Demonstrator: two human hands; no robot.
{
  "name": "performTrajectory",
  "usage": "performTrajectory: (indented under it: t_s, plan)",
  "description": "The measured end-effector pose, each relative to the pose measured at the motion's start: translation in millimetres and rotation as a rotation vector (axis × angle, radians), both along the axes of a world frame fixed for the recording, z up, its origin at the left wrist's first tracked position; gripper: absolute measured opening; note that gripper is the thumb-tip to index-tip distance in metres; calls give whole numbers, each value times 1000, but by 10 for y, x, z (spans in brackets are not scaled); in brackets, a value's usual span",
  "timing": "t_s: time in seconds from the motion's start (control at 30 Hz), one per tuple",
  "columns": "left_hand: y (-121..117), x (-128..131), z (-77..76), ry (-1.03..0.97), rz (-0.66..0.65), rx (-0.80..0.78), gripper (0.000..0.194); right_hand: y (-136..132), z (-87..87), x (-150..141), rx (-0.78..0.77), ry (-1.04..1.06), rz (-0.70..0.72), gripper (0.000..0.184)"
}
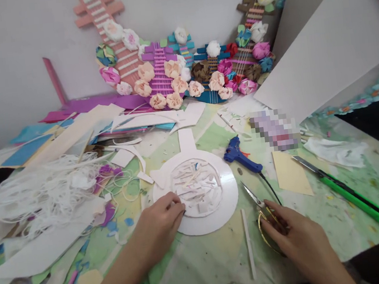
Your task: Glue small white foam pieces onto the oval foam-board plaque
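Note:
A white round card cut-out (228,188) with a neck-like tab lies flat in the middle of the table; its centre is filled with small white paper strips (197,187). My left hand (158,226) rests on its lower left edge, fingers curled and pressed down by the strips. My right hand (300,239) lies to the right, fingers through the gold handles of a pair of scissors (258,209) whose blades point up and left on the table. A thin white strip (248,243) lies between the two hands.
A blue glue gun (237,154) lies right of the cut-out, with a yellow card (290,173) and a green utility knife (351,198) further right. Paper scraps and white string (43,192) crowd the left. Paper-flower guitar models (167,71) lean on the back wall; a white board (329,42) stands right.

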State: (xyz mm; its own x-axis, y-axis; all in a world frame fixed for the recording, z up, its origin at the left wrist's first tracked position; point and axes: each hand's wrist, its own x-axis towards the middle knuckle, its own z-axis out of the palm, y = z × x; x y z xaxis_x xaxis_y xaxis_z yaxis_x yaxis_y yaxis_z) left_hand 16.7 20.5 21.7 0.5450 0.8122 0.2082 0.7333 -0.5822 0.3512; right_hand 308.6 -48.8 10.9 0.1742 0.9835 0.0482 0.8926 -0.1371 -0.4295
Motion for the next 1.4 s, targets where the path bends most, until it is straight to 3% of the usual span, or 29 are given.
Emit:
performTrajectory:
  t_s: [0.13, 0.27, 0.43, 0.57, 0.67, 0.87, 1.03, 1.17, 1.3, 1.4]
  plan:
    - [53, -21, 7, -167, 52, -23, 19, -24, -2, -12, 107, -124, 77, 43]
    - [110, -58, 62, -263, 115, 0, 15, 19, 195, 13, 90, -258, 124, 37]
    - [67, -5, 24, -135, 165, 77, 18, 519, 474, 5, 105, -386, 49, 28]
    - [-16, 93, 0, 41, 296, 98, 24, 1091, 382, -31, -34, -467, 70, 27]
    - [-40, 129, 16, 107, 336, 7, 20, 1326, 242, -23, -111, -470, 101, 29]
    - [-43, 166, 36, 103, 358, -124, 19, 1377, 140, 16, -99, -439, 102, 20]
    - [-62, 229, 10, 42, 383, -121, 16, 1309, 298, 31, -16, -407, 56, 22]
    - [-58, 253, -28, -16, 409, -80, 12, 1201, 583, 124, 168, -249, -25, 26]
    - [-16, 266, -68, -76, 394, -14, 13, 1134, 832, 149, 268, 188, -107, 15]
    - [25, 265, -61, -108, 395, -48, 8, 1116, 921, 39, 389, 600, -129, 15]
